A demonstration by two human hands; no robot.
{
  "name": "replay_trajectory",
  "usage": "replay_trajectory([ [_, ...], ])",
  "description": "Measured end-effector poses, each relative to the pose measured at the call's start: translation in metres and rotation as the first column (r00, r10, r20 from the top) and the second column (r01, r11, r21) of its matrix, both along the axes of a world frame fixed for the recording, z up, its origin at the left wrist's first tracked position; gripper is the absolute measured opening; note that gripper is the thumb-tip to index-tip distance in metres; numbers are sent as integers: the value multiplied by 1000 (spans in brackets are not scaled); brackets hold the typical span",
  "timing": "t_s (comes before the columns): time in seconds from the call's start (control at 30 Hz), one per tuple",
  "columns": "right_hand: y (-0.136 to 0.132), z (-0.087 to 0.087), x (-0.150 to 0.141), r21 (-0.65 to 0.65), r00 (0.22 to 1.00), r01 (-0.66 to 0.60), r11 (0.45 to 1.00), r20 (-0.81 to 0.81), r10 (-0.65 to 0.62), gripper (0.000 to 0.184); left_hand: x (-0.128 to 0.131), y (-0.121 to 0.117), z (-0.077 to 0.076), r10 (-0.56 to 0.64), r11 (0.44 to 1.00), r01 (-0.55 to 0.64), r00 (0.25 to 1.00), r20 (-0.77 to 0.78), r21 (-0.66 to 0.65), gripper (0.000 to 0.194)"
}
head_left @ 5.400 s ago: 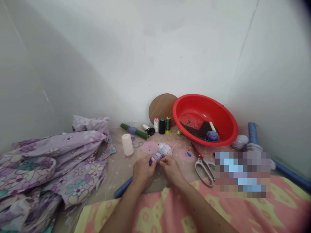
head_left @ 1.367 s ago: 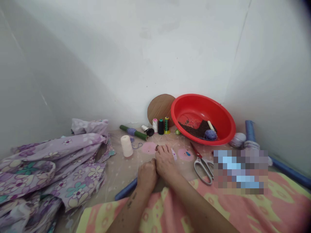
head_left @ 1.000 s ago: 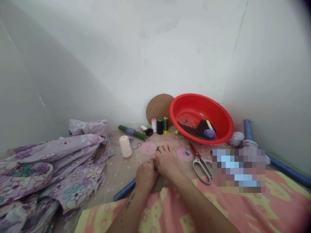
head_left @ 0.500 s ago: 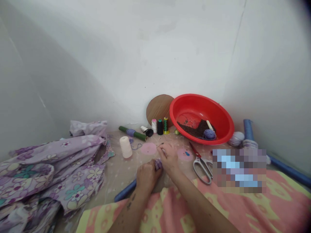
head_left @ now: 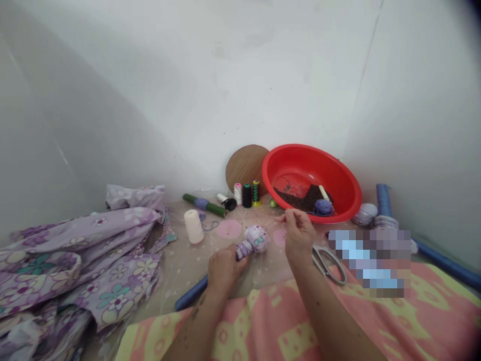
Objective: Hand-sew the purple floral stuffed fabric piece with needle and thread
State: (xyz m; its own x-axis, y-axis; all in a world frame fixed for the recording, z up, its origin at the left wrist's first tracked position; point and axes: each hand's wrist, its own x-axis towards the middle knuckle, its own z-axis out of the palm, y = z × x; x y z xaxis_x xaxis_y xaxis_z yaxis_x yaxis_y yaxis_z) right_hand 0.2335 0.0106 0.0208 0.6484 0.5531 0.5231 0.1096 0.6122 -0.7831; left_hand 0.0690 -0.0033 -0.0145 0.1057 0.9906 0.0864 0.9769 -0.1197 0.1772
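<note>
My left hand [head_left: 225, 271] is wrapped round a blue stick [head_left: 192, 293] lying slantwise low over the table. At its far end is a ball head [head_left: 257, 238] covered in purple floral cloth, with a bound cloth neck [head_left: 243, 249] just past my fingers. To the right of the ball, my right hand [head_left: 299, 233] is raised with thumb and forefinger pinched together. What they pinch, perhaps a thread, is too fine to make out. Scissors [head_left: 330, 268] with grey handles lie beside my right wrist, their blades hidden by the hand.
A red basin [head_left: 349, 195] holding dark material and a purple yarn ball [head_left: 323, 207] leans at the back. Several thread spools [head_left: 247, 195] and a white cone [head_left: 193, 226] stand leftward. Floral cloth [head_left: 124, 265] heaps at left; a pink-yellow cloth [head_left: 259, 326] covers the front.
My right hand has moved right, away from the bound neck, and now covers the scissors' blades. The ball head, hidden before, shows. My left hand stays nearly in place.
</note>
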Motion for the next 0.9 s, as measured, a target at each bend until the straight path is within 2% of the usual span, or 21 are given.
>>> replay_trajectory([
  [0.13, -3, 0, 18, -30, 980, 200, 979, 11, -200, 19, 0, 1, 1, -11, 1000, 11, 1000, 3, 14, 43],
  [0.2, -2, -3, 22, -60, 966, 254, 965, 68, -249, 21, -1, 1, 0, -12, 1000, 12, 1000, 4, 20, 43],
  [0.23, -1, -5, 22, -82, 960, 256, 963, 137, -244, 21, -1, 1, 0, -12, 1000, 12, 1000, 4, 23, 43],
  [0.3, 1, -11, 19, -146, 926, 208, 967, 347, -147, 22, -2, 2, -2, -13, 999, 13, 1000, 8, 31, 44],
  [0.37, 2, -16, 10, -251, 829, 129, 959, 559, 35, 20, -3, 3, -4, -19, 999, 18, 1000, 17, 46, 44],
  [0.47, -1, -22, -8, -400, 593, 66, 914, 752, 287, 19, -4, 4, -6, -37, 997, 35, 999, 30, 73, 43],
  [0.57, -7, -23, -24, -457, 393, 144, 878, 841, 373, 23, -4, 3, -4, -45, 997, 42, 998, 33, 72, 41],
  [0.67, -9, -23, -32, -464, 301, 273, 843, 873, 383, 18, -3, 2, 0, -29, 999, 28, 999, 25, 44, 40],
  [0.7, -8, -23, -32, -468, 302, 292, 834, 873, 384, 18, -3, 1, 1, -26, 999, 25, 999, 25, 38, 40],
  [0.77, -6, -24, -31, -474, 368, 276, 836, 856, 363, 19, -2, 1, 1, -29, 999, 28, 999, 31, 34, 42],
  [0.9, -3, -26, -23, -425, 673, 110, 899, 697, 247, 24, -3, 2, -2, -21, 999, 20, 999, 37, 40, 47],
])
